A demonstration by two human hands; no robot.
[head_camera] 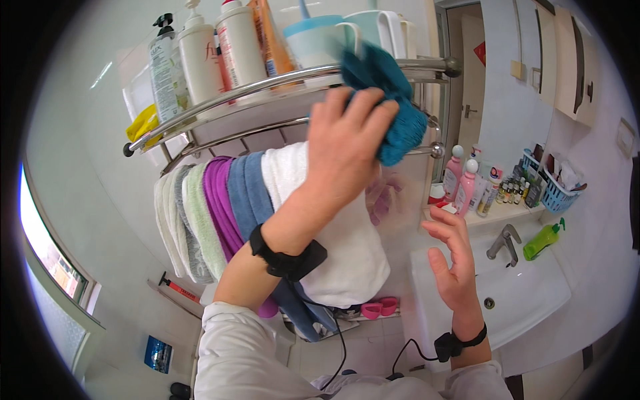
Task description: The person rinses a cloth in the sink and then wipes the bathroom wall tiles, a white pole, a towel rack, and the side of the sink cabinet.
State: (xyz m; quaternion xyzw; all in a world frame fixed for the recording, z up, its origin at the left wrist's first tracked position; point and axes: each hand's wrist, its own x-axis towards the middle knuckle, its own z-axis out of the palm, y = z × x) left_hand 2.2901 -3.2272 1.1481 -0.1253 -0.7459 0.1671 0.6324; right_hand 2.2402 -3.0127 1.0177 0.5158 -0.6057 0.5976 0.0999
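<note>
My left hand [345, 135] grips a teal cloth [400, 115], raised against the right part of the chrome wall rack [240, 95]. Part of the cloth lies over the rack's front rail and blurs at its upper edge. Just behind it on the shelf stand a white cup with a light blue rim [312, 42] and a white handle [392, 32]. Below the hand, a white towel [350, 255] hangs from the lower bars. My right hand [452, 260] is held in the air in front of the washbasin [525, 300], fingers apart and holding nothing.
Several bottles, among them a white pump bottle [197, 60], line the shelf beside an orange tube [275, 40]. Purple [220, 200] and blue towels [250, 190] hang beneath. Pink bottles [465, 187] and a blue basket [560, 192] sit by the mirror. A grey faucet [503, 245] rises near a green soap bottle [542, 240].
</note>
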